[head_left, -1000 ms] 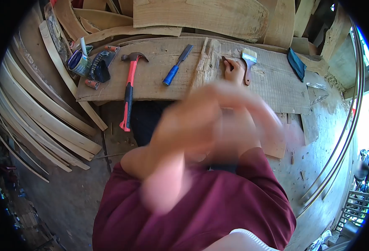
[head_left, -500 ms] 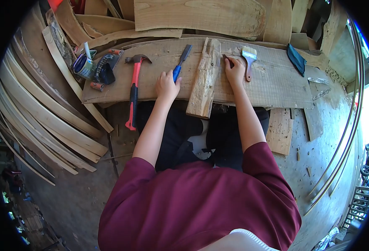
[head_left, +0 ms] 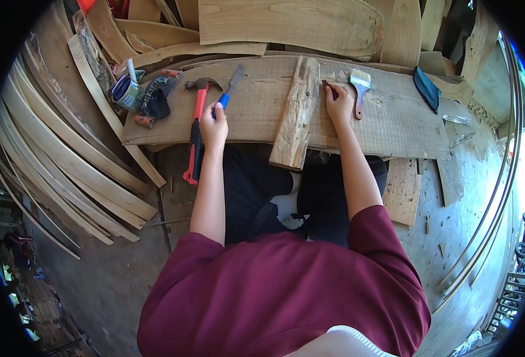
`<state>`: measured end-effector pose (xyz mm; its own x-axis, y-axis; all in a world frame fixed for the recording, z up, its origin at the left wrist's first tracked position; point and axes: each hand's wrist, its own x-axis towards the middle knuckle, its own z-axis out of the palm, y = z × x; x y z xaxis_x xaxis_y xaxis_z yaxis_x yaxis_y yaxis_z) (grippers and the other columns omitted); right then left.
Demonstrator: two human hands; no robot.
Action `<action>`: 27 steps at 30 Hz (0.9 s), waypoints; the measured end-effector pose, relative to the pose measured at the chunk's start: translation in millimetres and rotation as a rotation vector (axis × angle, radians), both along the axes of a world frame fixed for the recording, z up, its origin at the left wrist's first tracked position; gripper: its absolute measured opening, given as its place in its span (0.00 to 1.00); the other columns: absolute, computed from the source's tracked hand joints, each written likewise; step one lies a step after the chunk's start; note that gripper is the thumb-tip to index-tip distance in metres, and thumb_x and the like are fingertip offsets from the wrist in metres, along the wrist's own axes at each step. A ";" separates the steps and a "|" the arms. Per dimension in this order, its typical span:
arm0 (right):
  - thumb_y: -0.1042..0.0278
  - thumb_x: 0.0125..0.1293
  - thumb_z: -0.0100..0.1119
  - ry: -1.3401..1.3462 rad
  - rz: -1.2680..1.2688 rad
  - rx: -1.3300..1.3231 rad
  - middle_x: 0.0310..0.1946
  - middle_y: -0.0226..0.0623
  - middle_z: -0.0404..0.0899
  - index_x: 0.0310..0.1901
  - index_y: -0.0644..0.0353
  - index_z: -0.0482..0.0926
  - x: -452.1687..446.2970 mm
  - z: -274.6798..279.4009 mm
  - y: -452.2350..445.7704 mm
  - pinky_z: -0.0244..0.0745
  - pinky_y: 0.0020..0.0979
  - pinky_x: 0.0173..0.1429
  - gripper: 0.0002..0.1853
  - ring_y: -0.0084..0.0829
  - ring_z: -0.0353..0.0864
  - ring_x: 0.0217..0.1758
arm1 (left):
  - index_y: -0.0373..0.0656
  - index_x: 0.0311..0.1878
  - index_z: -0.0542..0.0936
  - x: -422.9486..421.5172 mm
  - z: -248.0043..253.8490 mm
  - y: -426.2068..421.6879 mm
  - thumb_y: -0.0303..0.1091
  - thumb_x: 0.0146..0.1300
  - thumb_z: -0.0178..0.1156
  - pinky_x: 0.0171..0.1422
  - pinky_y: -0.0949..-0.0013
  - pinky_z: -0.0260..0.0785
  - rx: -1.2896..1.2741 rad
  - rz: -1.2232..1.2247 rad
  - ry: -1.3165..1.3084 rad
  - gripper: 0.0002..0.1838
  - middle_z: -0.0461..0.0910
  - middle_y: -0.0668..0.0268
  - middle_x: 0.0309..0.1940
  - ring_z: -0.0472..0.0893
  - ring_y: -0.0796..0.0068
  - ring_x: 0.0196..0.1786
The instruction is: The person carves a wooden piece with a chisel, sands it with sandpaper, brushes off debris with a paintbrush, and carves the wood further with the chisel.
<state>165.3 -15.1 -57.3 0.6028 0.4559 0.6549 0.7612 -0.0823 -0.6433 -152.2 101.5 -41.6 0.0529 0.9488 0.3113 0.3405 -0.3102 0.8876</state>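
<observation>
My left hand (head_left: 215, 126) is closed around the blue handle of a chisel (head_left: 224, 99), whose blade points up and away over the board. Just left of it lies a hammer (head_left: 196, 128) with a red and black handle. My right hand (head_left: 339, 105) rests on the board with its fingers closed on a small dark object (head_left: 326, 84), mostly hidden by the fingers. Between my hands a rough wood piece (head_left: 297, 113) lies across the wide board (head_left: 256, 119). A paintbrush (head_left: 360, 89) lies right beside my right hand.
At the board's left are an open can (head_left: 127, 92) and a black and orange tool (head_left: 155, 102). A teal cloth (head_left: 427, 89) lies at the right. Curved wood strips (head_left: 66, 160) fill the left side, and larger planks (head_left: 292, 22) stand behind the board.
My left hand has closed on the chisel, lifted it and moved it left towards the hammer. My right hand has stayed at the same spot on the board.
</observation>
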 end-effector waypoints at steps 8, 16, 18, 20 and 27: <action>0.66 0.59 0.62 0.014 -0.004 -0.017 0.28 0.46 0.79 0.37 0.60 0.85 -2.8 3.2 -1.5 0.74 0.39 0.40 0.08 0.46 0.80 0.33 | 0.33 0.51 0.79 -18.5 10.1 -30.1 0.42 0.70 0.52 0.49 0.60 0.73 0.392 0.034 -0.010 0.20 0.82 0.46 0.40 0.82 0.50 0.44; 0.66 0.60 0.62 0.022 -0.010 -0.034 0.28 0.46 0.79 0.36 0.61 0.85 -2.5 2.5 -0.9 0.74 0.39 0.40 0.09 0.46 0.80 0.33 | 0.33 0.50 0.79 -24.6 -3.4 -46.2 0.44 0.71 0.49 0.49 0.63 0.73 0.041 0.017 0.038 0.21 0.83 0.48 0.40 0.83 0.53 0.44; 0.66 0.60 0.62 0.019 -0.012 -0.039 0.28 0.46 0.79 0.37 0.61 0.85 -3.2 3.1 -1.8 0.74 0.39 0.40 0.09 0.47 0.80 0.33 | 0.33 0.52 0.78 -25.7 -0.9 -46.7 0.43 0.71 0.51 0.50 0.62 0.72 -0.002 0.005 0.067 0.21 0.83 0.48 0.40 0.83 0.54 0.45; 0.66 0.60 0.61 0.014 -0.021 -0.035 0.28 0.46 0.79 0.37 0.61 0.85 -4.2 3.7 -1.0 0.74 0.40 0.40 0.09 0.47 0.80 0.33 | 0.34 0.55 0.76 -23.1 14.5 -47.3 0.41 0.70 0.53 0.52 0.62 0.72 -0.076 -0.022 0.133 0.20 0.82 0.48 0.41 0.82 0.56 0.45; 0.66 0.60 0.58 -0.019 -0.057 -0.095 0.30 0.48 0.78 0.37 0.59 0.84 -12.8 8.0 0.5 0.73 0.44 0.43 0.09 0.50 0.78 0.36 | 0.42 0.47 0.80 34.8 31.7 -27.4 0.32 0.58 0.61 0.52 0.56 0.69 0.627 -0.048 0.329 0.13 0.78 0.54 0.38 0.77 0.52 0.45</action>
